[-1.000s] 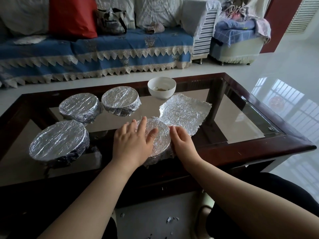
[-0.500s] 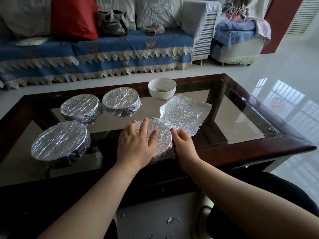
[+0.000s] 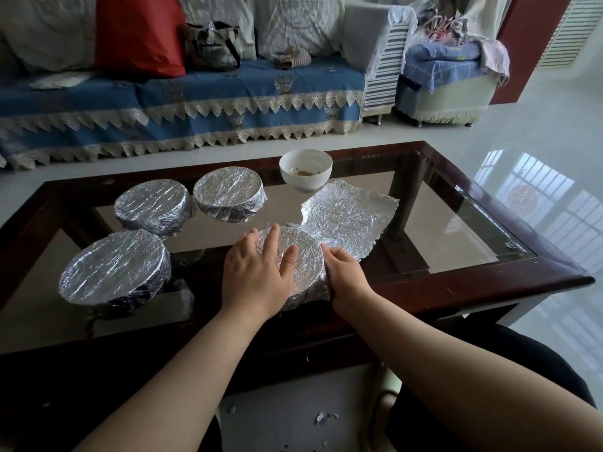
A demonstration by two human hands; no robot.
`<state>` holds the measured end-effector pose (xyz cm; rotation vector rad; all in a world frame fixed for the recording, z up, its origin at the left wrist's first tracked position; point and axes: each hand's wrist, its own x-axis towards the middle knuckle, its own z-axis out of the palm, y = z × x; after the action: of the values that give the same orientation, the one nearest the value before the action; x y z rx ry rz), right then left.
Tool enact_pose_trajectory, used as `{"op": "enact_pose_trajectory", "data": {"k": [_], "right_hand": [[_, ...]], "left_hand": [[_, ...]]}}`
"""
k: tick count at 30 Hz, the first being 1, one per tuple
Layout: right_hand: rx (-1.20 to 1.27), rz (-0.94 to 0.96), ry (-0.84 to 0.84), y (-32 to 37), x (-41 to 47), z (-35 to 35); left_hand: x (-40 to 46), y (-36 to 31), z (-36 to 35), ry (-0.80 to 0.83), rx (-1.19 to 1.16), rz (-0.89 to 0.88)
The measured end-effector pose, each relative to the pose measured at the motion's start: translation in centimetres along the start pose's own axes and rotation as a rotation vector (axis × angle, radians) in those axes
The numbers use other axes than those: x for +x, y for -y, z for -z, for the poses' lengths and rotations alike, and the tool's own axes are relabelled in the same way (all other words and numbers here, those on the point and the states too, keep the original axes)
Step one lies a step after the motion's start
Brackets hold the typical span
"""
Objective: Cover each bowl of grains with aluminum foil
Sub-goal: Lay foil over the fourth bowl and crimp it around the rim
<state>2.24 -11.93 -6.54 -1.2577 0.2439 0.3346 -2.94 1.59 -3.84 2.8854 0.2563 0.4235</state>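
A foil-covered bowl (image 3: pixel 305 259) stands near the front edge of the glass table (image 3: pixel 456 230). My left hand (image 3: pixel 257 275) lies flat on its top with straight fingers. My right hand (image 3: pixel 346 275) presses the foil against the bowl's right side, fingers curled along the rim. Three more foil-covered bowls stand to the left: one at the front left (image 3: pixel 114 267), one behind it (image 3: pixel 151 205), one at the middle back (image 3: pixel 228 194). An uncovered white bowl (image 3: pixel 305 169) with a few grains stands at the back. A loose crinkled foil sheet (image 3: pixel 350 218) lies flat beside it.
The table has a dark wooden frame (image 3: pixel 489 288). Behind it runs a sofa with a blue cover (image 3: pixel 195 102) and a red cushion (image 3: pixel 140 34). Small foil scraps (image 3: pixel 323 417) lie on the floor between my arms. Glossy white floor spreads to the right.
My hands have stayed on the front bowl; the right hand's fingers have shifted slightly along its side. The view has drifted a little.
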Motion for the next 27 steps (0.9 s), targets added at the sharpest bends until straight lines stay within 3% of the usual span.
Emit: {"op": "enact_pose_trajectory", "data": {"k": [8, 17, 22, 27], "right_hand": [[0.082, -0.002, 0.073, 0.1, 0.6, 0.0], [-0.329, 0.135, 0.041, 0.8, 1.3, 0.9], [-0.250, 0.115, 0.115, 3.0, 0.1, 1.7], [-0.385, 0.393, -0.029, 1.5, -0.3, 2.7]], "left_hand": [[0.0, 0.0, -0.1, -0.021, -0.014, -0.003], [0.1, -0.1, 0.2, 0.016, -0.032, -0.001], [0.1, -1.1, 0.7, 0.178, -0.095, 0.164], [0.3, -1.8, 2.5, 0.223, -0.271, 0.218]]}}
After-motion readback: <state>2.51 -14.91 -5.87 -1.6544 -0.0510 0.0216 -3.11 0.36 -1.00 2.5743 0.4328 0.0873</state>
